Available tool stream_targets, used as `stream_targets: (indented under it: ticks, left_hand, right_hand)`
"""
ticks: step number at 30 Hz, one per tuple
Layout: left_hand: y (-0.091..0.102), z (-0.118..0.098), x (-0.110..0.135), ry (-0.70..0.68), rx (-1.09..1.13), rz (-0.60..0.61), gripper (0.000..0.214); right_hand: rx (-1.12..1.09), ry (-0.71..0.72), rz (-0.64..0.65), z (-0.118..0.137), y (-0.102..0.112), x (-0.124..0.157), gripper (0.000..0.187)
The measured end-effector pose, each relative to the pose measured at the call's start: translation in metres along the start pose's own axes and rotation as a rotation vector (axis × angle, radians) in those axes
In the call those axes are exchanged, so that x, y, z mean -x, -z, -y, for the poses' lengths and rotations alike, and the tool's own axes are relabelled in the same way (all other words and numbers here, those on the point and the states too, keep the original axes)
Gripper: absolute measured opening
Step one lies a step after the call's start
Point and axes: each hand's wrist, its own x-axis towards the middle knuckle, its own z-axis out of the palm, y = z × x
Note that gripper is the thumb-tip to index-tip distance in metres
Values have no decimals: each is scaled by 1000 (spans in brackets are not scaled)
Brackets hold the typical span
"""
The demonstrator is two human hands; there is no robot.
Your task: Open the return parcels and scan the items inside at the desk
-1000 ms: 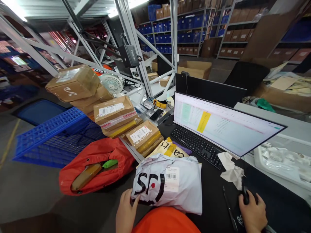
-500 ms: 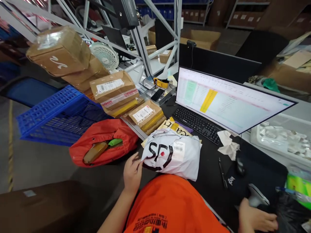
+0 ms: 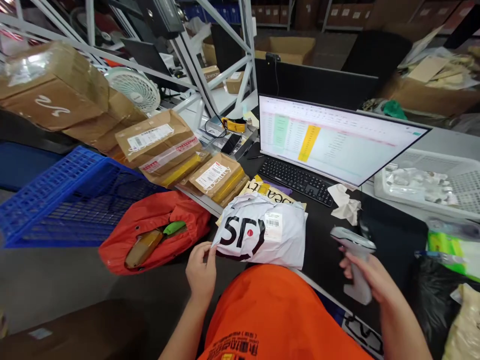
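Over the desk (image 3: 318, 260), the right hand (image 3: 365, 272) has lifted a barcode scanner (image 3: 354, 247), grip clamped around it.

We have the courier mailer (image 3: 258, 232) lying on the desk (image 3: 322, 260) in front of the keyboard (image 3: 296, 181), with the monitor (image 3: 337, 137) behind that keyboard and crumpled tissue (image 3: 344, 202) just right of the mailer. To the left, cardboard parcels (image 3: 157, 145) stack along the desk's edge, above a cloth bag (image 3: 150, 240) and a plastic crate (image 3: 71, 200) lower down, while a second crate (image 3: 416, 182) sits right of the monitor.
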Motion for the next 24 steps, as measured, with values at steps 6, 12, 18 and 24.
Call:
stream_targets:
  ticks: [6, 12, 18, 24]
  left_hand:
    - [-1, -1, 5, -4, 48, 30, 21]
    - [2, 2, 12, 22, 62, 34, 20]
    - [3, 5, 12, 61, 60, 62, 24]
    - [-1, 11, 12, 111, 55, 80, 25]
  right_hand:
    - [165, 4, 320, 76, -107, 12, 37]
    - [185, -18, 357, 76, -108, 11, 34]
    - [227, -22, -13, 29, -47, -18, 38]
    - [645, 5, -664, -55, 59, -52, 34]
